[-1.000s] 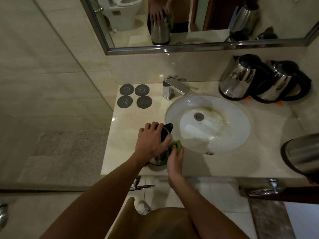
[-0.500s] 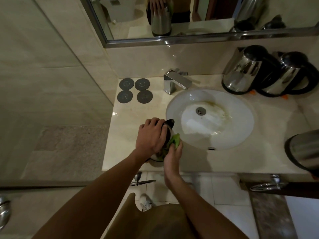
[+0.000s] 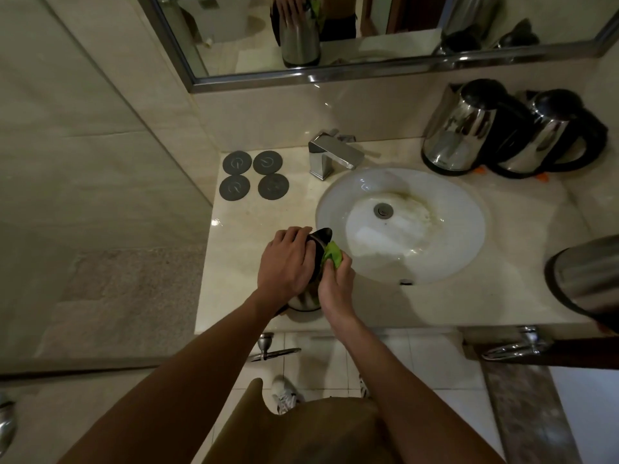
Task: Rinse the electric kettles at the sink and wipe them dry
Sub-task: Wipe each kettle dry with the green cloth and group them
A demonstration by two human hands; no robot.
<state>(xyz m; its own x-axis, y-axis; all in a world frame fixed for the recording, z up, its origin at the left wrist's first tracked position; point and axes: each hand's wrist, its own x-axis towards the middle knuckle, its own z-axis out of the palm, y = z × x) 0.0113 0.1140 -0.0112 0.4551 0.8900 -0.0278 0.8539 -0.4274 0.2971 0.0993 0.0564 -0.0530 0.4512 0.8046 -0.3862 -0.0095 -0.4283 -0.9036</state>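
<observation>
Steadying the kettle [image 3: 310, 298] on the counter [image 3: 469, 296] beside the sink [image 3: 462, 256], left hand [image 3: 286, 262] clasps its top while right hand [image 3: 336, 286] just beside rubs a green cloth [image 3: 332, 251] over slick, probably wet steel best gripped high.

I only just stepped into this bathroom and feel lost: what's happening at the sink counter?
A person is wiping an electric kettle that stands on the counter left of the basin. The left hand grips the kettle's top while the right hand presses a green cloth against its side. Two more kettles stand at the back right, another kettle at the right edge. Four round grey bases lie left of the tap, which shows no running water.
</observation>
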